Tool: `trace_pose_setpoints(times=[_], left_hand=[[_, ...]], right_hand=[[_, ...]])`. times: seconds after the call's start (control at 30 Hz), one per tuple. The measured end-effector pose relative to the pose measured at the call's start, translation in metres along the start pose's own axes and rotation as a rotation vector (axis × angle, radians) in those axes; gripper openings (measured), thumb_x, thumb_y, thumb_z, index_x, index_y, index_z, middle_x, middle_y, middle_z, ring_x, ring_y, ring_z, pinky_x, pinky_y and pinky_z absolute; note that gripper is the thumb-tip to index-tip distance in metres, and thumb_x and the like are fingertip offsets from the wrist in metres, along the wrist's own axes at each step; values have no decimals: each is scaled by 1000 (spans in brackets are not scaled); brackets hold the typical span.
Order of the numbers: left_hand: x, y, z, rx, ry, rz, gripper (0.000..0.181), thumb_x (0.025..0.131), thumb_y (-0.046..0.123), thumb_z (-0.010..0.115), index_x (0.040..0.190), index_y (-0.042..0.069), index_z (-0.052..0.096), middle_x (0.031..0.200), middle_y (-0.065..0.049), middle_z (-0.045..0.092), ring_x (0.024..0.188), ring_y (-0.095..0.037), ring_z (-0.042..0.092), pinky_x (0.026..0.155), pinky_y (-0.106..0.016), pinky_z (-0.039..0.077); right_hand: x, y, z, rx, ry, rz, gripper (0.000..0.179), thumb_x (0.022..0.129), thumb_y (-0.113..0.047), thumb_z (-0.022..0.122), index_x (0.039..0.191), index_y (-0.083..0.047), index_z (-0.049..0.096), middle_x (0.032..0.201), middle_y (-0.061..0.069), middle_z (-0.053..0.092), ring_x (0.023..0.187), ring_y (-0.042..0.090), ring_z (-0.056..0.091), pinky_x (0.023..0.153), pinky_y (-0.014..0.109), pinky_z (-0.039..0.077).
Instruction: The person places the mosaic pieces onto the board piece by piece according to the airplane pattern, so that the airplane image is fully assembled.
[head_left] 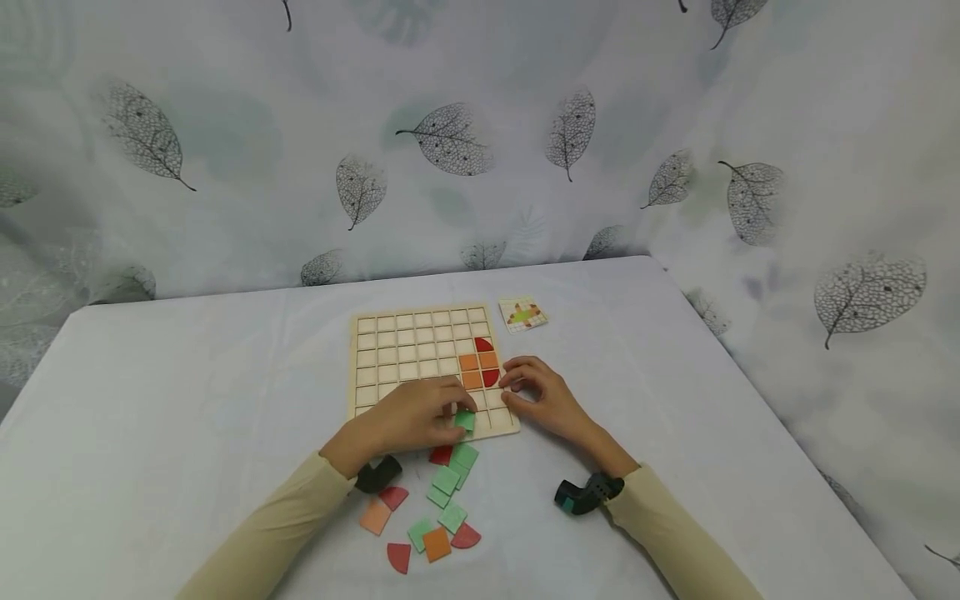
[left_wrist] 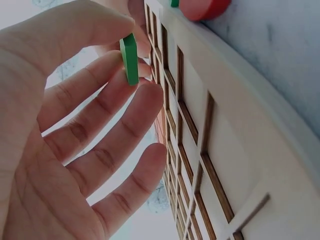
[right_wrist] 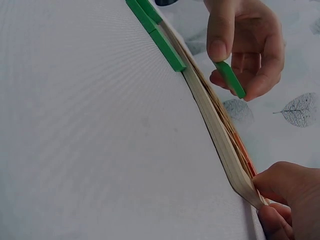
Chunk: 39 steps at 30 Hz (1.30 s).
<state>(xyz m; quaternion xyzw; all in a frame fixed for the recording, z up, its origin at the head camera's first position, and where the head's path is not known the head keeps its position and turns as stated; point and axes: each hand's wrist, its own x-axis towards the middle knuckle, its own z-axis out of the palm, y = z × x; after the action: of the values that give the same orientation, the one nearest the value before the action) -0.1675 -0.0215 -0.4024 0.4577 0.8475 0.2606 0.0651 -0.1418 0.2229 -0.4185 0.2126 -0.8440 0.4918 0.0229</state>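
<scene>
My left hand pinches a green square tile between thumb and fingertips, above the near part of the wooden grid board. The tile is tilted, and a gap separates it from the board in the right wrist view. My right hand grips the board's right edge, its thumb on the upper side and other fingers low beside the rim. Orange square tiles and red quarter-circle tiles sit in cells at the board's right side.
A small pattern card lies beyond the board's right corner. Loose green tiles, red quarter circles and orange squares are scattered on the white tablecloth in front of the board, some overlapping.
</scene>
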Motion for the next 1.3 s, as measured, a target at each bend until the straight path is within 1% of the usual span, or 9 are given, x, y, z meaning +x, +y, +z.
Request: trace_pose_setpoints(times=[0.23,0.4,0.57,0.73,0.87,1.07,1.17,1.3], left_hand=[[2,-4,0,21,9,-44,23,87,21,69,109,13,68,96,5,60,79,-7,56,69,-24,47],[2,-6,0,39,19,-102,25,87,24,72,110,14,68,99,5,62,80,-9,58,70,-26,48],[2,-9,1,35,28,-150,26,87,22,73,110,14,68,102,3,64,82,-10,58,73,-29,49],[1,-12,0,32,53,-198,23,87,24,73,108,15,68,99,4,63,82,-10,57,74,-30,48],[2,-17,0,43,96,-197,23,86,23,74,105,13,69,94,3,63,79,-11,58,70,-28,48],[5,-22,-2,60,145,-187,25,85,22,74,106,10,68,96,0,65,78,-13,60,68,-29,49],[7,-23,-2,78,156,-186,24,85,21,73,105,9,68,98,-2,66,79,-15,61,68,-30,49],[8,-24,-3,88,147,-197,20,85,19,73,102,9,68,98,-3,66,81,-16,63,70,-31,50]], right_hand=[[-1,1,-1,-4,5,7,16,84,10,67,100,11,64,121,30,55,99,38,60,87,50,49],[-1,4,-1,3,8,-8,16,84,10,67,100,12,65,122,31,54,99,39,60,87,49,50],[-2,4,0,11,5,-12,16,84,10,67,100,12,64,122,31,54,99,39,60,87,49,50],[-1,4,0,2,5,-13,16,84,10,68,100,12,65,121,31,54,99,39,60,86,47,50],[0,3,-1,-8,-1,-12,16,84,10,68,100,11,65,121,30,55,100,38,60,87,46,50],[0,3,-1,6,-9,-2,16,85,9,67,100,11,64,122,30,54,101,38,60,88,48,50],[0,4,-1,11,-8,-4,16,85,9,67,100,11,65,122,31,54,101,38,60,88,48,50],[0,4,0,13,-8,-5,16,85,9,67,100,11,65,123,31,54,103,38,59,88,48,50]])
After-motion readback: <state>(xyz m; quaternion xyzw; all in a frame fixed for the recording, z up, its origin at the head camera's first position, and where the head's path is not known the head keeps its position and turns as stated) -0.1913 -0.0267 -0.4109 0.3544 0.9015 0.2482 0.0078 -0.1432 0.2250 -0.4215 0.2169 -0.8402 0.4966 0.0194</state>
